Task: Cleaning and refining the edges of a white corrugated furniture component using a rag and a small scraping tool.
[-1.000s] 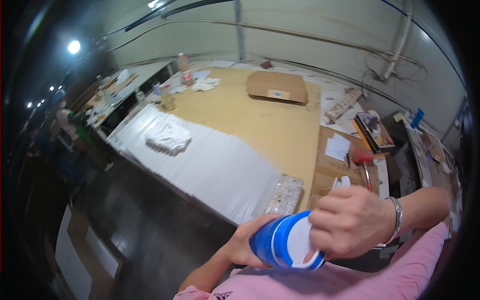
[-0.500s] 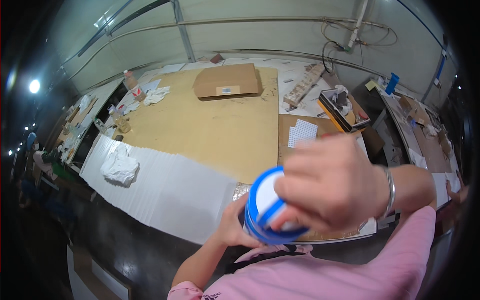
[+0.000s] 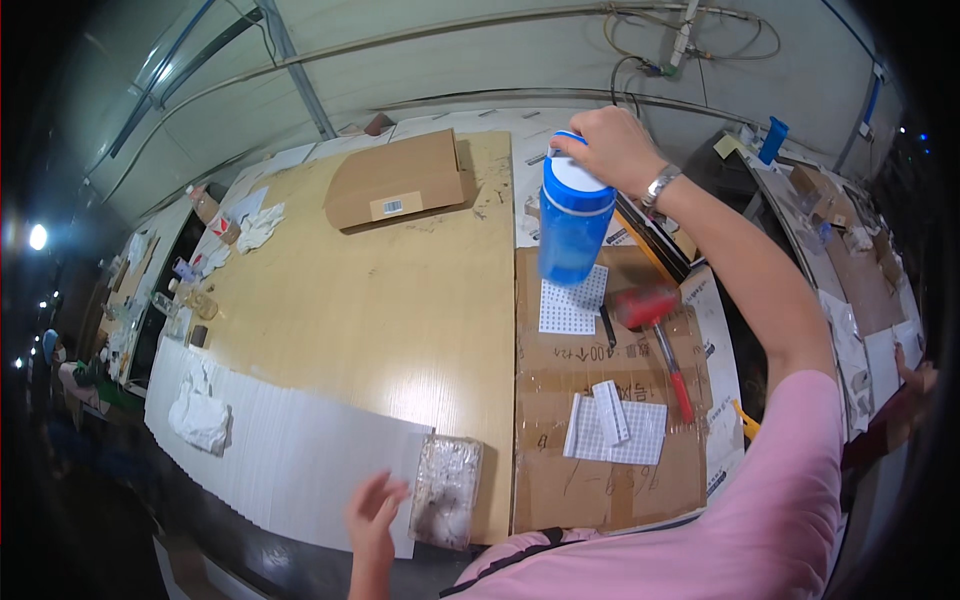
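Note:
A blue see-through water bottle with a white and blue lid hangs upright over the right part of the bench, some liquid in its bottom. My right hand is closed on its lid, the arm stretched forward. Low in the picture, my left hand is empty with its fingers apart. Beside it lies a block wrapped in clear tape. Under the bottle is a dotted sticker sheet, with a black pen at its edge. A red-headed mallet lies to the right.
Brown cardboard carries a gridded sheet with a folded strip. A flat carton rests on the tan board. White foam sheeting with a crumpled cloth, and several bottles, are at left.
My right hand has carried the bottle forward and away from my body. My left hand has let go of it and dropped back. The view has shifted, uncovering the mallet and block.

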Tool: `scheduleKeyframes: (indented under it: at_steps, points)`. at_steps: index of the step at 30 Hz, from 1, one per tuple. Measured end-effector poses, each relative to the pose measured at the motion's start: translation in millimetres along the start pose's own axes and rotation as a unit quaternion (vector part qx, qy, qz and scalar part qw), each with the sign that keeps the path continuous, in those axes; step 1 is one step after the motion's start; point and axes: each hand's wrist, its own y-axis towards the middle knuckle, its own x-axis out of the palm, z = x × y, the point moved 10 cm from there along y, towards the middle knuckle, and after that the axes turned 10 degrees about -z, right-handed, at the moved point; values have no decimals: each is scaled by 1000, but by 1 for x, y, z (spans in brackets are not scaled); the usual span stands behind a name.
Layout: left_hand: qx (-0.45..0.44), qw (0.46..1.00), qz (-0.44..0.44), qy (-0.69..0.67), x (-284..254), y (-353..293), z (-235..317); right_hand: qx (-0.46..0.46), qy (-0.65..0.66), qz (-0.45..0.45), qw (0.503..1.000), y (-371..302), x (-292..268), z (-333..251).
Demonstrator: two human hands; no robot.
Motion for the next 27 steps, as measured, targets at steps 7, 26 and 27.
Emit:
scheduleKeyframes:
  at_steps: [7, 26, 27]
  points:
    - [-130, 970, 190, 74, -50, -105, -46, 113, -45, 23, 992, 58, 89, 139]
    - [-204, 975, 68, 55, 18, -86, -98, 108, 104, 89, 985, -16, 173, 74]
    - [-211, 974, 50, 59, 20, -87, -98, 117, 248, 88, 958, -31, 199, 59]
